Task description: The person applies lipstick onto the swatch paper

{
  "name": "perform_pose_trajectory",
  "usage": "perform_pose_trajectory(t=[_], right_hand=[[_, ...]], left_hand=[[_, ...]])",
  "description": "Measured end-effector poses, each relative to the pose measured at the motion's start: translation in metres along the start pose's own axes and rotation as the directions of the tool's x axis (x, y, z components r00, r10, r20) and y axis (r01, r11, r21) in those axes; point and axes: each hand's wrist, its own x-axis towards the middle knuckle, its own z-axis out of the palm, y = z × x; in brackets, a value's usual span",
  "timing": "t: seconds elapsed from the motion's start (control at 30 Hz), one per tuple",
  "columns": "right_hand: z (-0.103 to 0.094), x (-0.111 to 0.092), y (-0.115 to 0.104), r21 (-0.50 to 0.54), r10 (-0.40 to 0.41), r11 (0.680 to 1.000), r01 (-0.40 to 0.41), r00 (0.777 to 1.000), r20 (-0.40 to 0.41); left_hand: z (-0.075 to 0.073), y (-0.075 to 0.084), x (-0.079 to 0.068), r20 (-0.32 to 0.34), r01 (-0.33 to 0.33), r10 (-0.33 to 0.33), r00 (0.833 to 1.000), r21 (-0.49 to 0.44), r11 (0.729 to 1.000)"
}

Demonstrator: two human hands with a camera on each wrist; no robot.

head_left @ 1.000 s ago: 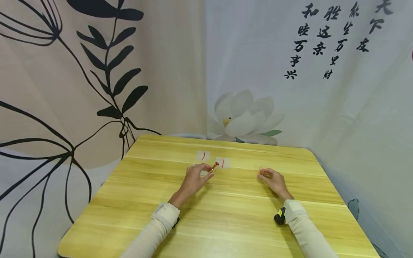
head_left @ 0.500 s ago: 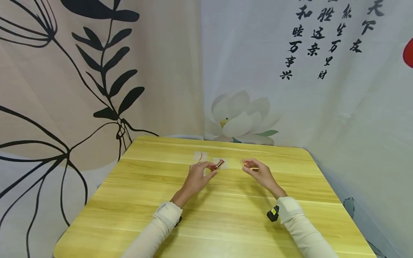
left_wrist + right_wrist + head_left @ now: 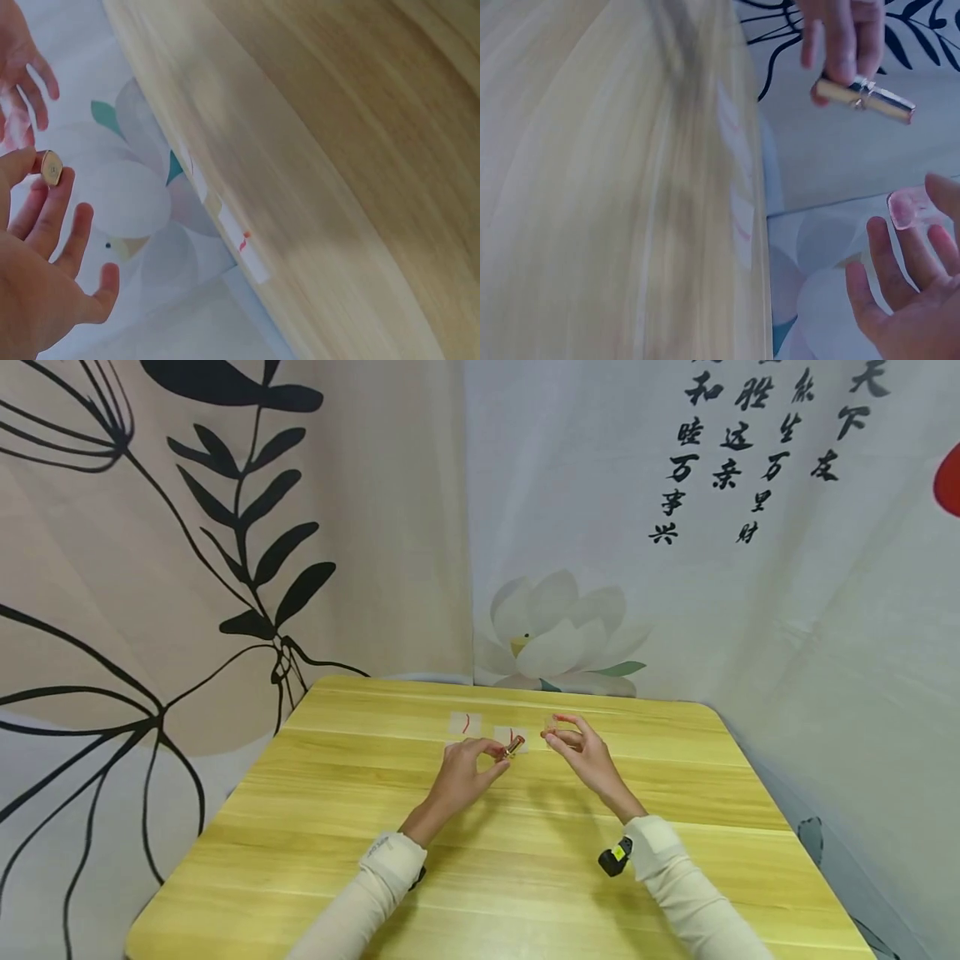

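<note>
In the head view my left hand (image 3: 459, 777) pinches a gold lipstick (image 3: 514, 746) between thumb and fingers, its red end tilted up and to the right. The lipstick's flat gold base (image 3: 52, 169) faces the camera in the left wrist view, the other fingers spread loosely. Just to the right, my right hand (image 3: 588, 760) pinches a small clear, pink-tinted cap (image 3: 907, 208) between thumb and fingertips. A short gap separates cap and lipstick, both held above the table. In the right wrist view the whole lipstick tube (image 3: 866, 97) shows, with a silvery band around its middle.
White paper pieces with red strokes lie flat near the table's far side: one at the back (image 3: 466, 724), another piece (image 3: 512, 737) behind the lipstick. The wooden table (image 3: 315, 827) ends at a printed curtain (image 3: 405, 527).
My right hand has moved left with the clear cap, up close to the lipstick. The left hand has shifted slightly right and tipped the lipstick further toward the right.
</note>
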Motion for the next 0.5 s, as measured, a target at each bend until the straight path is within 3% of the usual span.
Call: perform_pose_trajectory(t=[0.27,0.5], right_hand=[[0.012,0.005,-0.014,0.196,0.064,0.978,-0.067,0.998,0.02],[0.023,0.008,-0.019,0.233,0.082,0.968,-0.089,0.996,0.042]], left_hand=[[0.002,0.004,-0.003,0.038,0.03,-0.031,0.999,0.008,1.0],[0.004,0.005,-0.003,0.035,0.022,-0.022,0.999,-0.002,1.0]])
